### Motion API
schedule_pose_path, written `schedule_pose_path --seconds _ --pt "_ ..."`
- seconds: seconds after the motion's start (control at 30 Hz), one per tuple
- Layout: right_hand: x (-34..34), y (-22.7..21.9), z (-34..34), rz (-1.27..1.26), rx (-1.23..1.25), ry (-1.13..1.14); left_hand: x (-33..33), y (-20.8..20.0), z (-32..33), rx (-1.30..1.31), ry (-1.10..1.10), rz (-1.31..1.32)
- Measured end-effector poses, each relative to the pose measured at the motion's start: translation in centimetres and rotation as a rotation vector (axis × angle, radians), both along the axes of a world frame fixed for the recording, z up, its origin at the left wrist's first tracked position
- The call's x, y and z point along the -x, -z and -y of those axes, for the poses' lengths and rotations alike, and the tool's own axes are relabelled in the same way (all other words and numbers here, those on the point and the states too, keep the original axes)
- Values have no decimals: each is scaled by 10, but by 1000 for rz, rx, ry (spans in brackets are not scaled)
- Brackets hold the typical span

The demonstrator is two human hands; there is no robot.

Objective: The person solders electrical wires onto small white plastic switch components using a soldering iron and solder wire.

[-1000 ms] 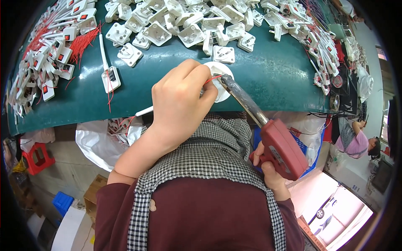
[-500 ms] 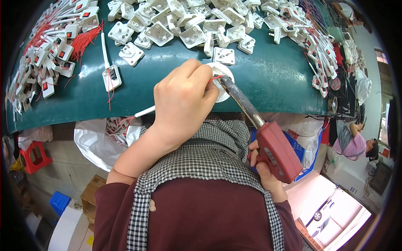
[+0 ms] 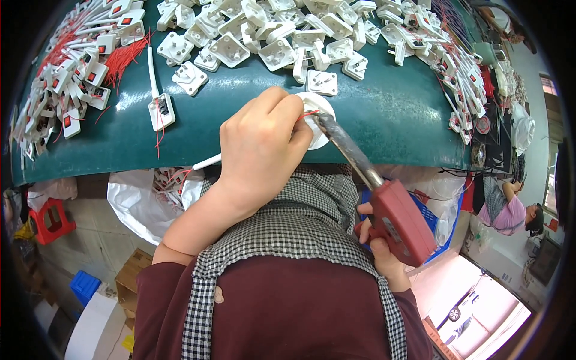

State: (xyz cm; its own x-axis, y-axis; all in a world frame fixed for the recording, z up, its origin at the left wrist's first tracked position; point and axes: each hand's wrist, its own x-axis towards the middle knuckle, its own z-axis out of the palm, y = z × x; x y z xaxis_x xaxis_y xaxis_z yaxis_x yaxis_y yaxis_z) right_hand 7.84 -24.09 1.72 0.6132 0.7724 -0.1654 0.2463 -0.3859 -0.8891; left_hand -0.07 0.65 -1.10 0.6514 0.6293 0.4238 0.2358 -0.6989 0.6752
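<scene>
My left hand point(image 3: 258, 150) is closed in a pinch at the table's near edge. A thin red wire point(image 3: 309, 113) comes out of its fingertips, and a white cord point(image 3: 207, 161) shows on the other side, below the knuckles. Right beside the fingertips is a round white dish-like piece point(image 3: 324, 138), partly hidden. In my right hand point(image 3: 387, 255) is a dark red soldering gun point(image 3: 402, 222). Its long metal barrel point(image 3: 348, 147) slants up to the left, with the tip over the round piece, close to the wire. Whether tip and wire touch I cannot tell.
White plug housings point(image 3: 279, 53) lie heaped on the green table point(image 3: 240, 99). Switch pieces with red wires point(image 3: 66, 90) are piled at left, and more corded pieces point(image 3: 462, 84) at right. One corded switch point(image 3: 161, 113) lies alone. A plastic bag point(image 3: 141, 201) hangs below. Another person point(image 3: 504, 204) sits at right.
The soldering gun has shifted slightly to the right and down, and its tip has drawn back a little from my left fingertips. My left hand keeps its pinch almost unmoved.
</scene>
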Motion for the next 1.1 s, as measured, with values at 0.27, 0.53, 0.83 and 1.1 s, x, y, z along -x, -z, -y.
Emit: schedule_pose_path --seconds 0.27,0.53,0.83,1.1 --pt "-9 -4 -18 -413 -326 181 0 -1 -1 16 8 -26" --pt "-76 35 -119 -218 -535 -303 0 -8 2 34 1 -85" --pt "-73 59 -149 -473 -536 -358 2 -9 2 117 78 -67" --pt "-53 66 -142 -330 -658 -178 10 -4 6 354 72 19"
